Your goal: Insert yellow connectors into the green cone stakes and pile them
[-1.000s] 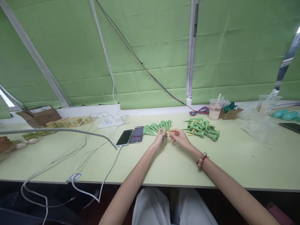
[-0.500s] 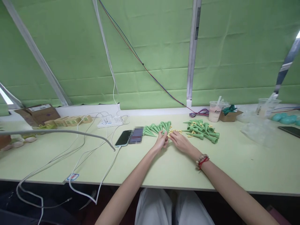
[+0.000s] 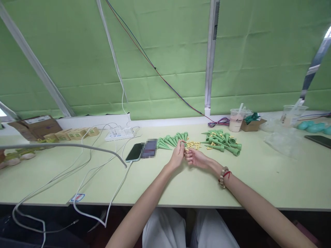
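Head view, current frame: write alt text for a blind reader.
A person's left hand and right hand are close together over a table, near small yellow pieces. Green cones lie in a left row and right heap.

The fingers of the left hand (image 3: 178, 155) and right hand (image 3: 197, 159) meet and hide most of whatever is between them. The left hand also covers part of the row of green plastic cones (image 3: 170, 140). Small yellow pieces (image 3: 195, 145) lie behind the hands, too tiny to make out in detail. In the heap of green cones to the right (image 3: 224, 142), overlapping hides many tips and rims. A flat rectangular item (image 3: 149, 148) is blurred into dark purple-grey squares. Print on the clear plastic cup of pink drink (image 3: 236, 121) is too small to read. The right edge cuts off a flat black rectangular device (image 3: 319, 140) and rounded turquoise objects (image 3: 314, 127); the bottom edge crops both forearms.
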A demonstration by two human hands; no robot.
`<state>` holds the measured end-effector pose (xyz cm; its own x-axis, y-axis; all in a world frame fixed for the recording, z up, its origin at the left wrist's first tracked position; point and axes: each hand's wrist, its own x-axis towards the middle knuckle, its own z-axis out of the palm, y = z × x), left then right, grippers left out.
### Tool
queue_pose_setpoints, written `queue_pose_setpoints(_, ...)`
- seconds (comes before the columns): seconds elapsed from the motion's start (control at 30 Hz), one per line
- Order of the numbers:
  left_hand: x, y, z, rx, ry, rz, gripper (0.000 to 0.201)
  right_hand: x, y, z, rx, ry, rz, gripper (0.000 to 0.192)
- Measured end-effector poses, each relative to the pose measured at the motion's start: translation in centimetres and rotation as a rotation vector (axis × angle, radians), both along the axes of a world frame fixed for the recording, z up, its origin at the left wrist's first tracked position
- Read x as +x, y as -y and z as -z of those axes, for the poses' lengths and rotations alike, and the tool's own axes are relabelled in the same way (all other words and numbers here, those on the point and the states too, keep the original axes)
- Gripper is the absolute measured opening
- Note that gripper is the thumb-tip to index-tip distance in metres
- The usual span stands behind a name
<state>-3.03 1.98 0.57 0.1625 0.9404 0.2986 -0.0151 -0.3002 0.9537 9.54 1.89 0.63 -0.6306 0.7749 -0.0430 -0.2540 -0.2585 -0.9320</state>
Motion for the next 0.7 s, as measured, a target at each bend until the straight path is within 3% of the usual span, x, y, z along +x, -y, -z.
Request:
queue_pose_setpoints(0.1, 0.1, -0.3, -0.1, 0.056, -0.027, 0.014, 0.044, 0.1, -0.1, 0.1, 0.114, 0.137, 0.113, 0.039)
queue_pose_setpoints(0.23, 0.0, -0.4, -0.5, -0.124, 0.036, -0.035, 0.042, 0.7, 0.3, 0.1, 0.689, 0.458, 0.444, 0.036)
queue_pose_setpoints(0.33, -0.1, -0.3, -0.8, -0.200, 0.027, -0.052, 0.039, 1.7, 0.5, -0.1, 0.953, 0.616, 0.477, 0.029)
queue_pose_setpoints(0.53, 0.4, -0.1, -0.3, -0.167, 0.067, -0.008, 0.044, 2.2, -0.1, 0.6, 1.119, 0.654, 0.403, 0.025)
queue_pose_setpoints(0.7, 0.7, -0.2, 0.4, -0.118, 0.098, -0.053, 0.044, 1.6, 0.3, 0.9, 1.004, 0.556, 0.408, 0.032)
